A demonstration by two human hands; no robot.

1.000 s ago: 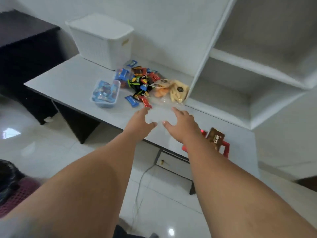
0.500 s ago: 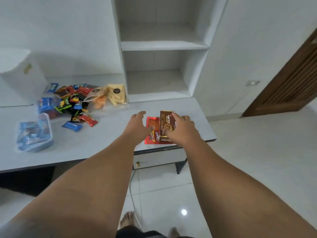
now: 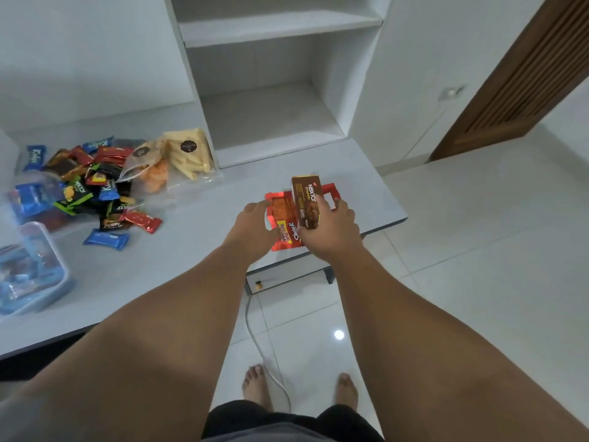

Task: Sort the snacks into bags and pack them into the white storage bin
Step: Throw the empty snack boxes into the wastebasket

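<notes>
A brown Nextar box (image 3: 305,199) stands tilted on a red snack pack (image 3: 283,215) near the right end of the white desk (image 3: 197,224). My right hand (image 3: 328,231) grips the brown box from its right side. My left hand (image 3: 253,224) holds the left edge of the red pack, thumb under and fingers over it. A pile of small wrapped snacks (image 3: 86,186) lies at the left, with two clear bags of chips (image 3: 173,161) beside it. The white storage bin is out of view.
A clear plastic tub (image 3: 28,275) with blue packets sits at the desk's left front. Open white shelves (image 3: 271,90) rise behind the desk. A cable (image 3: 264,349) runs over the tiled floor by my bare feet. A brown door (image 3: 526,74) is at right.
The view swung right, away from the white bin. Both hands reached the two packs at the desk's right end; the right hand tipped the brown box up and the left hand took the red pack's edge.
</notes>
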